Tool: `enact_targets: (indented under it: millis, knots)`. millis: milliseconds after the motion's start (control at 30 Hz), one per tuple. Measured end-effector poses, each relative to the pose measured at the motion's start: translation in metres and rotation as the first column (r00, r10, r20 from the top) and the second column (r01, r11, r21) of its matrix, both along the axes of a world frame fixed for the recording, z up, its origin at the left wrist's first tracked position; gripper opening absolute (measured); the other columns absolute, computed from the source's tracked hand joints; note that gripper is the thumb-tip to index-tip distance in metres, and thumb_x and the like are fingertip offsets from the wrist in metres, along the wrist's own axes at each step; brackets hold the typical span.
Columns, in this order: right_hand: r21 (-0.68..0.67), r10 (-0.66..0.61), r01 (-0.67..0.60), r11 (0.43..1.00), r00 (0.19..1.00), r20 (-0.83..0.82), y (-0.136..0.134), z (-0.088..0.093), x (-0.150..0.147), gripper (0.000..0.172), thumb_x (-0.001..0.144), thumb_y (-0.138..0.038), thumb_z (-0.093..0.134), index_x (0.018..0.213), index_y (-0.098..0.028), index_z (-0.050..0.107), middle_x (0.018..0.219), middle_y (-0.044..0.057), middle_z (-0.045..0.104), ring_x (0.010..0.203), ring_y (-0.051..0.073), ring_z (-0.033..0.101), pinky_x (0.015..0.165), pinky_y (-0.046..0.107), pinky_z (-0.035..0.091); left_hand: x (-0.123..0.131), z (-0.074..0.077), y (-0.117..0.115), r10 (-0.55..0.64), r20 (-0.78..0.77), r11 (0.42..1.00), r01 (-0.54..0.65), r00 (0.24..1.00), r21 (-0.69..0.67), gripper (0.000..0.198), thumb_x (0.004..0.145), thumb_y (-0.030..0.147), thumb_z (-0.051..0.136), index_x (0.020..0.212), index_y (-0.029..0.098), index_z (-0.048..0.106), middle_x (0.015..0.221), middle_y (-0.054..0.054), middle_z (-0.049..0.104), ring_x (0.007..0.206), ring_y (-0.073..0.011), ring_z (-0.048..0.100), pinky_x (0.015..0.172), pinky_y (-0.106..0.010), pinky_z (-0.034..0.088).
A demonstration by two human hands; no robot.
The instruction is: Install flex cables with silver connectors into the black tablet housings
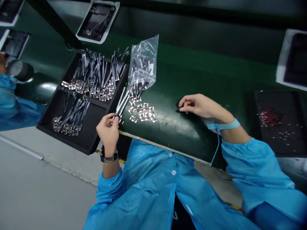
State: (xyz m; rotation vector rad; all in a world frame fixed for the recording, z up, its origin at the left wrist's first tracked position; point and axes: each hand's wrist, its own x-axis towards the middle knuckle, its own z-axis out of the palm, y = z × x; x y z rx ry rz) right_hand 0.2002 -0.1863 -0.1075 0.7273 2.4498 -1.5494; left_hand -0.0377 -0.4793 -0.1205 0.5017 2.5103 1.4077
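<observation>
My left hand [107,132] is shut on the ends of a few flat flex cables [120,107], whose strips rise from my fingers across the green bench mat [172,127]. A loose heap of small metal-ended flex parts [141,112] lies just right of those fingers. Behind it sits a clear plastic bag [144,60] holding more cables. My right hand [198,106] rests on the mat, empty, with slightly curled fingers. A divided black tray [94,127] left of my left hand holds bundled cables [93,75] in both compartments.
A blue wrist strap [224,125] on my right wrist trails a cord downward. At right lies a dark tray [280,124] with red specks. Dark panels on white sheets [97,20] line the far side. A co-worker's blue sleeve [14,102] is at far left.
</observation>
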Motion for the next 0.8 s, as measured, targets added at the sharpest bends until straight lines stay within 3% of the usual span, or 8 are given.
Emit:
enact_targets:
  millis: [67,133,267,333,467,533,667,800]
  knots:
    - [-0.067,-0.092,0.089,0.994,0.995,-0.043,0.0,-0.001,0.003,0.032,0.089,-0.047,0.069,0.096,-0.016,0.065,0.072,0.005,0.067,0.066,0.016,0.061,0.064,0.03,0.044,-0.006,-0.009,-0.004,0.019,-0.137,0.988,-0.039,0.99,-0.148,0.033,0.086,0.03,0.068,0.114,0.013,0.07,0.071,-0.001,0.065,0.061,-0.0148,0.061,0.066,-0.028,0.049]
    - [-0.129,-0.132,0.117,0.985,0.985,-0.112,-0.005,0.001,0.001,0.029,0.091,-0.042,0.067,0.101,-0.015,0.066,0.079,0.005,0.069,0.073,0.016,0.063,0.069,0.03,0.046,-0.008,-0.011,-0.005,-0.055,-0.272,0.959,-0.025,0.961,-0.283,0.037,0.087,0.032,0.069,0.12,0.015,0.07,0.07,-0.001,0.063,0.064,-0.0177,0.061,0.072,-0.032,0.049]
    - [-0.244,-0.098,0.049,0.969,0.976,-0.194,-0.018,0.007,-0.008,0.032,0.089,-0.036,0.07,0.111,-0.014,0.063,0.086,0.006,0.072,0.077,0.015,0.063,0.072,0.029,0.048,0.005,-0.001,0.007,-0.143,-0.43,0.947,-0.004,0.892,-0.323,0.038,0.094,0.038,0.064,0.123,0.015,0.07,0.067,-0.001,0.056,0.067,-0.0206,0.056,0.076,-0.035,0.046]
    - [-0.3,-0.108,0.051,0.953,0.978,-0.178,-0.022,0.01,-0.012,0.034,0.088,-0.036,0.071,0.111,-0.013,0.062,0.087,0.008,0.074,0.071,0.014,0.061,0.066,0.028,0.047,0.021,0.004,0.023,-0.279,-0.445,0.936,0.137,0.851,-0.324,0.034,0.096,0.037,0.061,0.121,0.016,0.071,0.077,-0.004,0.058,0.075,-0.0217,0.058,0.078,-0.035,0.047]
    - [-0.351,-0.134,0.073,0.934,0.979,-0.152,-0.029,0.013,-0.013,0.03,0.088,-0.038,0.072,0.101,-0.013,0.063,0.09,0.011,0.076,0.064,0.012,0.06,0.058,0.025,0.045,0.05,0.004,0.064,-0.61,-0.399,0.775,0.413,0.684,-0.478,0.034,0.094,0.034,0.065,0.123,0.017,0.071,0.105,-0.013,0.061,0.103,-0.0295,0.057,0.088,-0.038,0.048]
    - [-0.335,-0.126,0.063,0.94,0.977,-0.17,-0.032,0.013,-0.012,0.028,0.089,-0.038,0.072,0.097,-0.013,0.065,0.086,0.009,0.076,0.065,0.012,0.061,0.059,0.024,0.045,0.055,0.0,0.078,-0.663,-0.377,0.724,0.427,0.647,-0.541,0.036,0.093,0.033,0.066,0.124,0.016,0.07,0.107,-0.014,0.059,0.107,-0.0319,0.055,0.088,-0.041,0.048]
    - [-0.304,-0.125,0.063,0.95,0.974,-0.187,-0.038,0.012,-0.011,0.029,0.088,-0.042,0.073,0.091,-0.013,0.068,0.078,0.007,0.075,0.066,0.013,0.063,0.06,0.024,0.044,0.049,-0.004,0.085,-0.674,-0.38,0.714,0.427,0.634,-0.555,0.025,0.093,0.028,0.065,0.114,0.017,0.074,0.105,-0.013,0.058,0.105,-0.0308,0.053,0.089,-0.042,0.049]
    - [-0.311,-0.166,0.104,0.945,0.969,-0.182,-0.038,0.011,-0.013,0.027,0.089,-0.039,0.072,0.09,-0.013,0.068,0.075,0.007,0.074,0.062,0.011,0.059,0.058,0.023,0.042,0.041,-0.004,0.09,-0.742,-0.375,0.663,0.522,0.556,-0.537,0.041,0.09,0.022,0.067,0.13,0.016,0.066,0.114,-0.014,0.057,0.109,-0.0312,0.051,0.097,-0.045,0.048]
